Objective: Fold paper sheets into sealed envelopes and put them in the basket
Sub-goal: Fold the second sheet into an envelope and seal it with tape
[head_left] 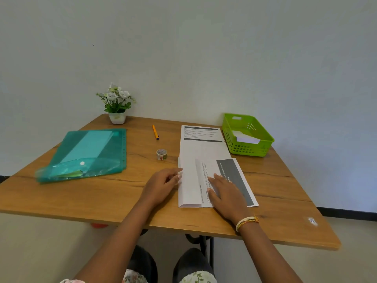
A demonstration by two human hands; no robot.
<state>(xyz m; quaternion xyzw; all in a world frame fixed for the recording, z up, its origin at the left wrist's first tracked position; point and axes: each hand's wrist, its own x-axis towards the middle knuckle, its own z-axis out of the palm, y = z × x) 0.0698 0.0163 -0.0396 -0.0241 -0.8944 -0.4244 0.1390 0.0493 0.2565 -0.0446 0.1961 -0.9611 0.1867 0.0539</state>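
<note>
A printed paper sheet (201, 152) lies lengthwise on the wooden table (122, 193), its near part folded into side flaps. My left hand (163, 183) touches the folded left edge with its fingertips. Flat on the right flap, beside a dark grey printed band, presses my right hand (224, 195). The green basket (263, 149) stands at the back right and holds a white folded envelope (246, 137). A small roll of patterned tape (162, 154) sits just left of the sheet.
A teal plastic folder (85, 154) with paper inside lies on the left of the table. An orange pen (155, 132) lies behind the tape. A potted white flower (116, 105) stands at the back by the wall.
</note>
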